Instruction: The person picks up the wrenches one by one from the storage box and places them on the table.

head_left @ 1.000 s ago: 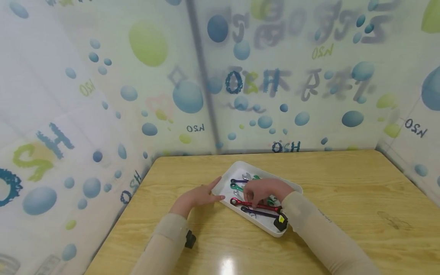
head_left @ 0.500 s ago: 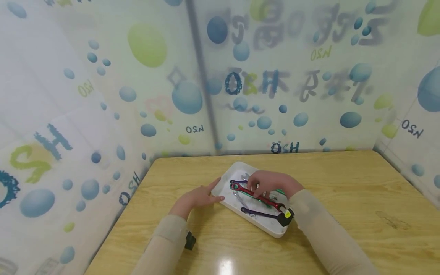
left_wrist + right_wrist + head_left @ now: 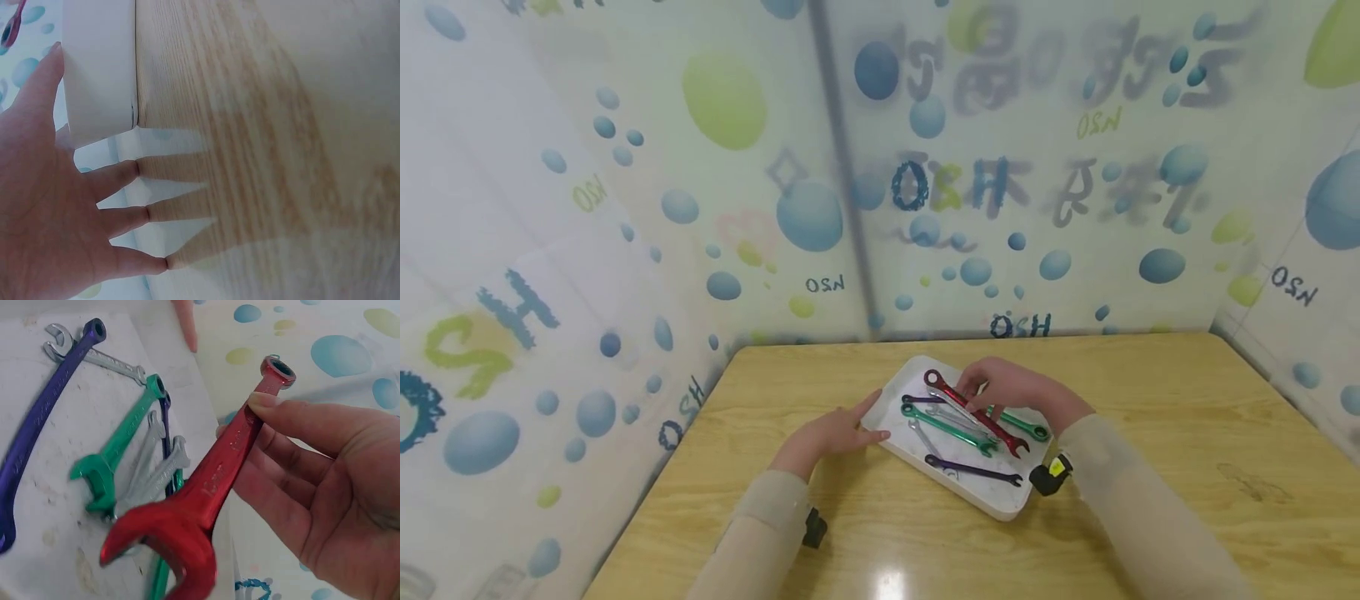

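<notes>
My right hand (image 3: 1009, 387) pinches a red ratcheting combination wrench (image 3: 209, 472) between thumb and fingers, near its ring end. The wrench hangs tilted over the white tray (image 3: 988, 498), its open-jaw end low. My left hand (image 3: 822, 435) rests against the tray's left end with straight, spread fingers, the tray's corner between thumb and forefinger. Below the red wrench lie a green wrench (image 3: 946, 428), another green one (image 3: 1028, 428) near the right end and a long purple wrench (image 3: 973, 471) along the front. Small silver wrenches (image 3: 923, 436) and a short purple wrench (image 3: 916, 399) lie there too.
The tray stands askew on a wood-grain table (image 3: 1165, 433). Behind and beside the table rise white walls (image 3: 1037, 125) printed with blue and green drops. Black camera mounts (image 3: 1051, 475) hang at both wrists.
The right hand has lifted the red wrench from the front of the tray and carried it up and towards the back. The left hand has stayed at the tray's end.
</notes>
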Demonstrator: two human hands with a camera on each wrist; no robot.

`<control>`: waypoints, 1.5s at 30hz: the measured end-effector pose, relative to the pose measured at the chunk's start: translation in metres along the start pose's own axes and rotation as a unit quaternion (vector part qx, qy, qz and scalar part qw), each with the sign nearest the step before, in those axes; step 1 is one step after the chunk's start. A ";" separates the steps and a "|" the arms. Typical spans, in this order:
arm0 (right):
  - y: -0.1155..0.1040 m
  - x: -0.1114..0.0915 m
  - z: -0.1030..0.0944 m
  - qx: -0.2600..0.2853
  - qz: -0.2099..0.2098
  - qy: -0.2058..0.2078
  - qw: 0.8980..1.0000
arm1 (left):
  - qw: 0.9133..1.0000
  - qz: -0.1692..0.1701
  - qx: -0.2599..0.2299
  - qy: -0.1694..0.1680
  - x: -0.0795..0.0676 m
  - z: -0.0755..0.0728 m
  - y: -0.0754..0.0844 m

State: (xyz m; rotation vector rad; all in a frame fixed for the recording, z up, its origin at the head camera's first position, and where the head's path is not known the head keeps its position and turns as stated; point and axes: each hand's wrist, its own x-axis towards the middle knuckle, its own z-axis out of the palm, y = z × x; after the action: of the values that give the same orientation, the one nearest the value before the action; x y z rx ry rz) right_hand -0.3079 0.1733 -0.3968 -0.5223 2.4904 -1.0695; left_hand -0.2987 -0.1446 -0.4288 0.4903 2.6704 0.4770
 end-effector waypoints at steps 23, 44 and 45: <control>0.045 -0.064 -0.046 0.040 0.033 0.071 0.996 | 1.000 -0.010 -0.006 -0.004 -0.002 0.003 -0.002; 0.094 -0.078 -0.051 0.047 0.129 0.108 0.985 | 1.000 -0.012 0.000 -0.005 0.000 0.001 -0.001; 0.097 -0.076 -0.051 0.045 0.133 0.108 0.984 | 1.000 -0.013 0.002 -0.005 0.000 0.001 -0.001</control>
State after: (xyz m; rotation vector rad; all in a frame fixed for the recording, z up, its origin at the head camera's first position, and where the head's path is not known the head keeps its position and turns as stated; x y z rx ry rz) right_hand -0.2854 0.3020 -0.4212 -0.0460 2.5857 -1.1751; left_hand -0.2989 -0.1455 -0.4303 0.4584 2.6645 0.4607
